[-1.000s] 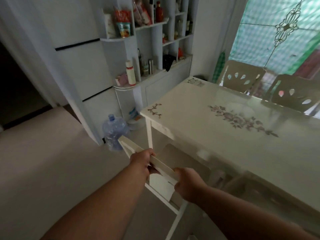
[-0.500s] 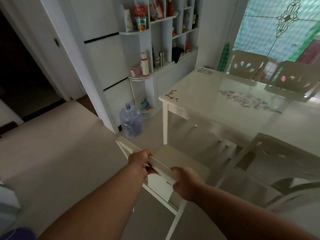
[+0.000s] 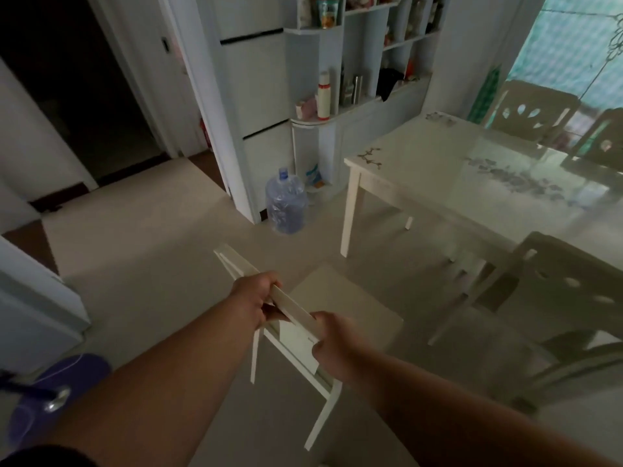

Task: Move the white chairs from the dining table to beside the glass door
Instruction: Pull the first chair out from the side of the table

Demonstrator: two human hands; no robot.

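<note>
Both hands grip the top rail of a white chair [image 3: 347, 298] that stands clear of the dining table [image 3: 438, 183]. My left hand [image 3: 253, 298] holds the rail's left part and my right hand [image 3: 332, 345] its right end. A second white chair [image 3: 573, 298] sits tucked at the table's near side on the right. Two more white chairs [image 3: 532, 109] with leaf cut-outs stand beyond the table, in front of the glass door [image 3: 573, 45] at the upper right.
A large water bottle [image 3: 286, 203] stands on the floor by a white partition and shelf unit [image 3: 357, 62]. A dark doorway [image 3: 84, 96] opens at upper left. A purple object [image 3: 57, 392] lies at lower left beside a white cabinet corner [image 3: 33, 298].
The chair has come back out from under the table with both hands still on its rail. The view has swung left and back, showing more floor and the doorway.
</note>
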